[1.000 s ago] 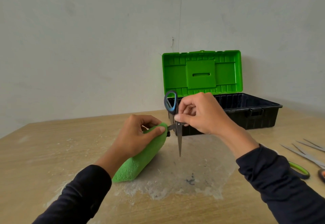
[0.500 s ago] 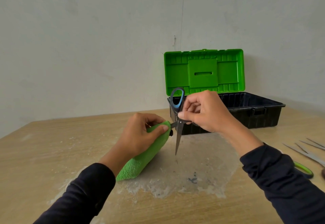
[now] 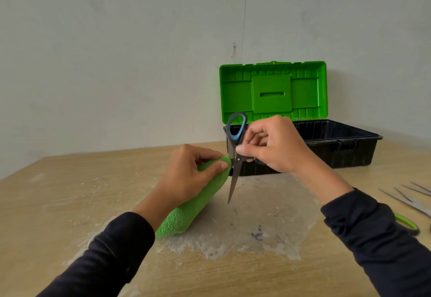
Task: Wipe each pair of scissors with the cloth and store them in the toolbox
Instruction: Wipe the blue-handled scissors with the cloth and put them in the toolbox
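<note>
Here: left hand (image 3: 186, 177) grips one cloth (image 3: 198, 201); right hand (image 3: 272, 145) pinches one scissors (image 3: 235, 154).

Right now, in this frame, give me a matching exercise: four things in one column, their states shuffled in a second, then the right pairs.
Things:
1. toolbox
2. cloth
3. blue-handled scissors
4. green-handled scissors

States:
A. lying on the table at the right edge
B. gripped by the left hand
C. open, lid upright
D. held blades down by the right hand

Pairs: 1-C, 2-B, 3-D, 4-A
</note>
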Motion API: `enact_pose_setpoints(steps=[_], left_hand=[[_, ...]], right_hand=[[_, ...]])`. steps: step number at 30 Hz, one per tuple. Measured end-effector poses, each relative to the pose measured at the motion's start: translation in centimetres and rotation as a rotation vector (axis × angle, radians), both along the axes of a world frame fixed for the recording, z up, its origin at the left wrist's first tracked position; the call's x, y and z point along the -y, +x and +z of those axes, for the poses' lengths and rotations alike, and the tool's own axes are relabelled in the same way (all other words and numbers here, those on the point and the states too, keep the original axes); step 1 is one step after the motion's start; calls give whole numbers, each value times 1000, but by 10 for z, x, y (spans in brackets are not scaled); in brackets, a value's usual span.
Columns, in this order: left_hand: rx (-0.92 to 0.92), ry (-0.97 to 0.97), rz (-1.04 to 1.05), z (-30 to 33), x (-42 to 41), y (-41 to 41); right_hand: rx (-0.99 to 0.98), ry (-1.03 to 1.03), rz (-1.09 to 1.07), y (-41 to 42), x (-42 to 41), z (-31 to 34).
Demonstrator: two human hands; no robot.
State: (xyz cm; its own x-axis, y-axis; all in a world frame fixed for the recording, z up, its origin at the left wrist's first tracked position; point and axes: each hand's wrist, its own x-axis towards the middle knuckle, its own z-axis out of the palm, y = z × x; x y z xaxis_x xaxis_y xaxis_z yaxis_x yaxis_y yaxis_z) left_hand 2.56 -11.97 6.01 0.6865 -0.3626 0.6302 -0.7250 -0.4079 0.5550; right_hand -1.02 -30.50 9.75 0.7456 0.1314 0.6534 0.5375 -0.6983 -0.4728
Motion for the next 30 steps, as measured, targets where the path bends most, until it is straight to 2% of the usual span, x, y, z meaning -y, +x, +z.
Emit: enact_pose_setpoints(steps=[15,19,24,26,30], left_hand=[[-5,-44,29,5,-9,4],[73,-21,72,2,-9,3],[365,65,97,-1,-8,4],[424,103,105,-5,-7,4],[411,81,137,-8,-9,9]], right_hand=[[-81,206,-19,2,22,7],[-209,263,-64,3,27,6],[-532,419,-152,5,33,6],[-636,480,-150,4,29,6],[-624,511,-126,3,29,6]])
